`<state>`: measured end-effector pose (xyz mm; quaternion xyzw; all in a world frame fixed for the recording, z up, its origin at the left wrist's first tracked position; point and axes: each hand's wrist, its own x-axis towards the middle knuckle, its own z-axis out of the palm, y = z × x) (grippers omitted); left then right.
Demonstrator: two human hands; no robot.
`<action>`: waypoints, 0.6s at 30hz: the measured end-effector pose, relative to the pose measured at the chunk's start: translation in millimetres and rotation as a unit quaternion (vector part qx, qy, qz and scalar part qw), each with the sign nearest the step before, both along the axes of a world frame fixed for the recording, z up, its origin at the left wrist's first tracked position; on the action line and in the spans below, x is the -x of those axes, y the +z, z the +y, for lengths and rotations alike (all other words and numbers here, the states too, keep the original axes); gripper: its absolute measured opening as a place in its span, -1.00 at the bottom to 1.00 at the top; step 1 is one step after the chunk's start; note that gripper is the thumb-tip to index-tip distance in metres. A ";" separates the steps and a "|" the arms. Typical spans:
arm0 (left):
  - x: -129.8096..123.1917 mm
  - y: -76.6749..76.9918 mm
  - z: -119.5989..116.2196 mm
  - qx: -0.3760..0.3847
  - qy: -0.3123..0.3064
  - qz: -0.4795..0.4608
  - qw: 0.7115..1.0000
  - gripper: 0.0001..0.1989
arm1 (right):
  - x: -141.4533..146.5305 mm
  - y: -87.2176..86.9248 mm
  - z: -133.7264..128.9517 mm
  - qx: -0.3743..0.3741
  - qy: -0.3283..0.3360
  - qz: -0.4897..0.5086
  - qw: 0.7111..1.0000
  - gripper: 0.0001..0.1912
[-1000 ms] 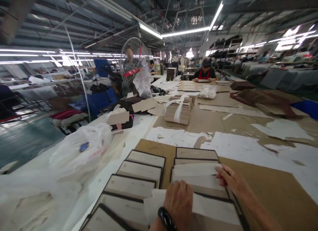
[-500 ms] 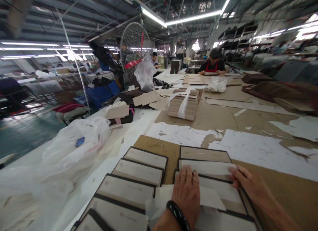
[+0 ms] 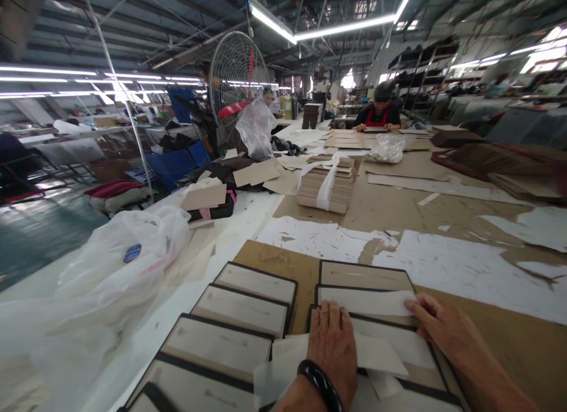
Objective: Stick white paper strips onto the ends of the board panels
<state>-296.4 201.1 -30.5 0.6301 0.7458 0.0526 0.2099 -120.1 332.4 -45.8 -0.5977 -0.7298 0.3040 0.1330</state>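
Observation:
My left hand (image 3: 333,347) lies flat, fingers together, pressing a white paper sheet (image 3: 381,353) onto a dark-edged grey board panel in the right-hand row. A black bracelet circles that wrist. My right hand (image 3: 438,326) rests its fingertips on the right end of another white paper strip (image 3: 365,301) laid over the panel (image 3: 364,276) just beyond. A second row of overlapping dark-edged panels (image 3: 241,309) runs to the left of my hands. All lie on a brown cardboard sheet (image 3: 496,335).
A clear plastic bag (image 3: 119,264) lies at left on the white table. A tied bundle of brown boards (image 3: 326,185) stands further back, with loose cardboard pieces and a large fan (image 3: 234,84) beyond. A person (image 3: 377,114) in a red apron works at the far end.
The view tilted and drew slightly back. My left hand slid forward along the white paper sheet, and my right hand stayed at the strip's right end.

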 end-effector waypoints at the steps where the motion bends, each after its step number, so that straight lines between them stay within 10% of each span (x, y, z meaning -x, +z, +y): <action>1: -0.4 -0.1 0.3 0.002 0.003 -0.002 1.000 -0.42 | -0.6 -0.4 0.8 -0.004 0.012 -0.011 1.000 -0.71; 18: 5.0 -9.8 3.2 -0.007 -0.017 0.062 0.998 -0.34 | -6.1 -13.9 3.4 -0.001 0.018 -0.015 1.000 -0.77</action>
